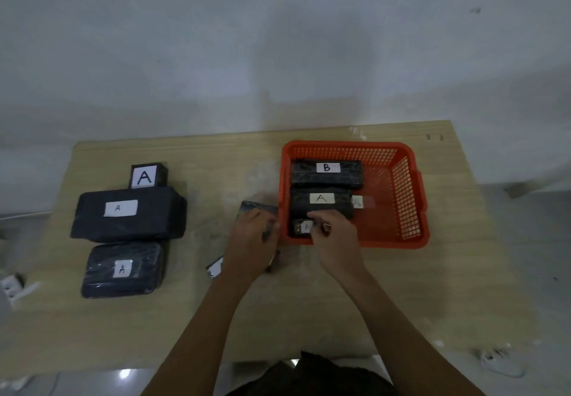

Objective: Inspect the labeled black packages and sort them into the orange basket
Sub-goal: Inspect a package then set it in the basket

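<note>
On the left of the wooden bench [197, 318] we count 3 black pkgs, all labelled A and stacked front to back: a small upright box [148, 176] at the far end, a big flat pkg [129, 213] just in front of it, and a mid-size plastic-wrapped pkg [123, 270] nearest us, touching the big one's near edge.

Mid-bench, our left hand [251, 241] lies over a flat black pkg [258, 208] just beside the orange basket's left wall. Its far corner pokes out past the fingers, and another dark wrapped edge [215, 267] shows by the wrist. We can't tell whether that is the same pkg or a second one. The fingers curl over the pkg's right edge, gripping it; no label visible.

To the right sits the orange basket [411, 197], w/ 3 black pkgs inside, lined up along its left side. Farthest is a long one labelled B [327, 173]. Next comes a long one labelled A [321, 202]. At the near-left corner sits a small pkg [301, 228], its white label partly hidden, so the letter is unreadable. Our right hand [332, 235] reaches over the basket's near rim, fingertips pinching that small pkg while it rests against the A pkg's near side. A strip of clear tape w/ a paper tag [361, 201] lies on the basket floor right of the A pkg.
</note>
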